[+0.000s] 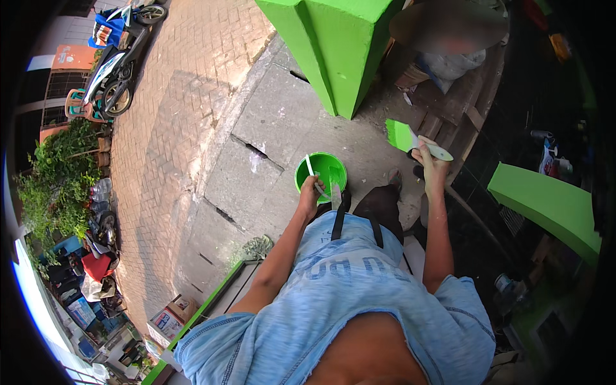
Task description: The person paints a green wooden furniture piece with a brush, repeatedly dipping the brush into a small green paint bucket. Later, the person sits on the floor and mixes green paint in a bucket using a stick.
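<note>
My left hand [312, 192] grips the white handle of a green paint bucket [343, 166], hanging in front of my waist. Bright green paint coats the inside of the bucket, and its far wall shows streaks. In my right hand [431, 161] is a wide paintbrush [400, 135] with a pale handle. Its bristles are loaded with green paint and point towards the pillar. Beyond both hands stands a bright green painted pillar [332, 53], apart from the brush.
Concrete slabs [274, 115] with slots border a brick-paved lane [163, 134]. A parked motorbike [113, 72] and leafy plants [60, 178] line the far side. A wooden platform [445, 103] with bags lies right of the pillar. A green ledge [544, 204] juts in at right; a cardboard box [167, 323] sits lower left.
</note>
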A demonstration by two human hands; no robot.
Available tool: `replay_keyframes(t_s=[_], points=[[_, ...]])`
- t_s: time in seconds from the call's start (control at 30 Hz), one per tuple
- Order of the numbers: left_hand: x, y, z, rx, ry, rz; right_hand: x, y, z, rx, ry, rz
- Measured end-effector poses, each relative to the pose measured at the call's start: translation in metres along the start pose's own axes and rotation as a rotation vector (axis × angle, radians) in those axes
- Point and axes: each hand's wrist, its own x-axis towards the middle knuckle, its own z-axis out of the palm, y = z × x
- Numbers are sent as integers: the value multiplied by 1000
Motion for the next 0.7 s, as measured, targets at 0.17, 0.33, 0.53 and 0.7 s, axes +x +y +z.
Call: replay_keyframes(t_s=[0.17, 0.33, 0.53, 0.7], points=[[-14, 11, 38, 12, -38, 99, -47, 58, -64, -11, 79, 368], [-20, 21, 65, -52, -81, 249, -60, 38, -53, -80, -11, 407], [-2, 21, 74, 11, -170, 342, -51, 10, 1, -242, -232, 371], [13, 23, 66, 49, -188, 306, -51, 22, 21, -296, -279, 354]])
